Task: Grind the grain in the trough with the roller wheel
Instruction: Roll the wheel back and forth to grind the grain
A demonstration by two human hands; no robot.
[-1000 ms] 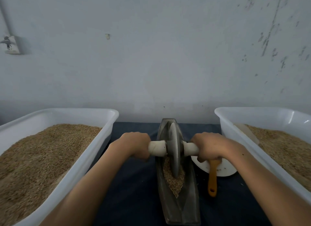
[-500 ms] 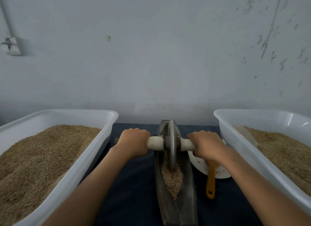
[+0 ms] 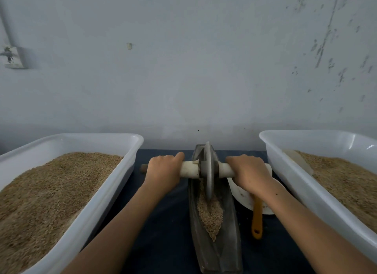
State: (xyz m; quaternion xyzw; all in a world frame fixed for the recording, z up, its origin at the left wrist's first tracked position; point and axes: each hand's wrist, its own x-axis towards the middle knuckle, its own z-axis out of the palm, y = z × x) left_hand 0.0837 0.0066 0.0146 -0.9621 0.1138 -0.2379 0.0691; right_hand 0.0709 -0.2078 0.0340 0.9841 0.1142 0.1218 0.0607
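Beside one trough (image 3: 216, 251), two tubs (image 3: 114, 184).

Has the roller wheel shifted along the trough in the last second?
Yes. The roller wheel has rolled away from the person, toward the wall end of the trough, leaving more grain exposed behind it.

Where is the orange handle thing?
In the head view, the orange handle lies right of the trough, on the dark cloth, its far end over the white plate under the right hand.

Upright grey roller wheel (image 3: 208, 171) amid tan grain (image 3: 210, 214), dark trough's (image 3: 230, 229) apparent far end
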